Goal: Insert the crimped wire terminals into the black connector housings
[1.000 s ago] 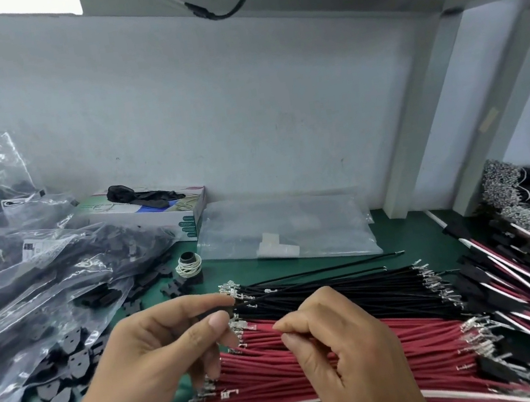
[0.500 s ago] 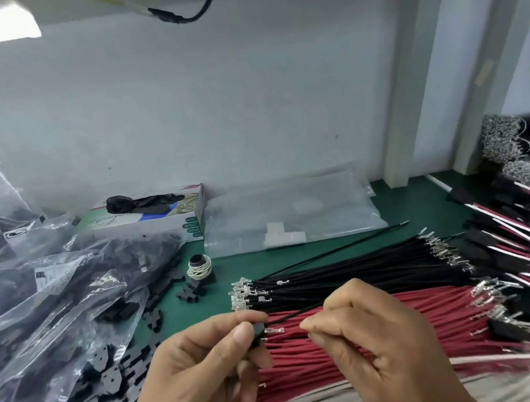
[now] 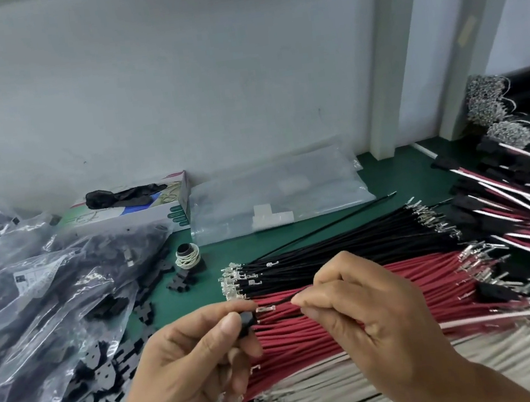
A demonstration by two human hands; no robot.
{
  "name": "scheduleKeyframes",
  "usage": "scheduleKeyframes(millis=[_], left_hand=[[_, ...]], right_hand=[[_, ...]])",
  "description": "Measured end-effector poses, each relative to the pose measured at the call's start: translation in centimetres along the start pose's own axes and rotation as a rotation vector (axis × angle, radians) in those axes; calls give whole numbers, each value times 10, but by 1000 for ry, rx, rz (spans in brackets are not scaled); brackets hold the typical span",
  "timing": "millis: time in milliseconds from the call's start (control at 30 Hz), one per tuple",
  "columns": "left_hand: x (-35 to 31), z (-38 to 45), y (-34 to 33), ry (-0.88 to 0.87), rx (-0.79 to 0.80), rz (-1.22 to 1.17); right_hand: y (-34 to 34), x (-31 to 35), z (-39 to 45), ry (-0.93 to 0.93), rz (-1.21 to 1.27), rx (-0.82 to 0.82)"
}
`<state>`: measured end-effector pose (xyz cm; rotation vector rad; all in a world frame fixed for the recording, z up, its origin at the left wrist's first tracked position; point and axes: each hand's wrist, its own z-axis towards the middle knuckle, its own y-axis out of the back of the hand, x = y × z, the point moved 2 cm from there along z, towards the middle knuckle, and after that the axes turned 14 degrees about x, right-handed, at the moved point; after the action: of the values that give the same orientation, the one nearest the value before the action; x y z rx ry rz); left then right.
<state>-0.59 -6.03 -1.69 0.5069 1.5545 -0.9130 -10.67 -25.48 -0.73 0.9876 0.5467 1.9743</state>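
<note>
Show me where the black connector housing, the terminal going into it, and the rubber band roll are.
black connector housing (image 3: 248,318), head view, its exposed front face by the left thumb.
terminal (image 3: 266,309), head view, middle of the metal crimp.
rubber band roll (image 3: 188,255), head view, the pale bands around it.

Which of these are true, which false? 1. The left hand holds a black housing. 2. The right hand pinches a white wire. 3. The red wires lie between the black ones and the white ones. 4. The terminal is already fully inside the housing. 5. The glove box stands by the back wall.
1. True: the left hand pinches a black housing.
2. False: the right hand pinches a black wire.
3. True: red wires, black wires, white wires.
4. False: the terminal shows bare, just outside the housing.
5. True: the glove box sits against the wall.
</note>
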Motion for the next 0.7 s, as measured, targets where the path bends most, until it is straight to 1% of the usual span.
scheduleKeyframes(millis=[133, 267, 367, 500, 600, 700], left_hand=[[1, 0, 1, 12, 23, 7], [1, -1, 3, 22, 35, 48], [0, -1, 5, 31, 55, 74], [3, -2, 8, 63, 37, 86], [4, -2, 11, 72, 34, 50], [2, -2, 13, 62, 50, 4]], right_hand=[[-1, -1, 0, -18, -31, 69], [0, -2, 0, 28, -66, 108], [0, -3, 0, 68, -143, 107], [-1, 0, 1, 130, -282, 102], [-3, 4, 2, 167, -284, 104], [-9, 8, -1, 193, -281, 150]])
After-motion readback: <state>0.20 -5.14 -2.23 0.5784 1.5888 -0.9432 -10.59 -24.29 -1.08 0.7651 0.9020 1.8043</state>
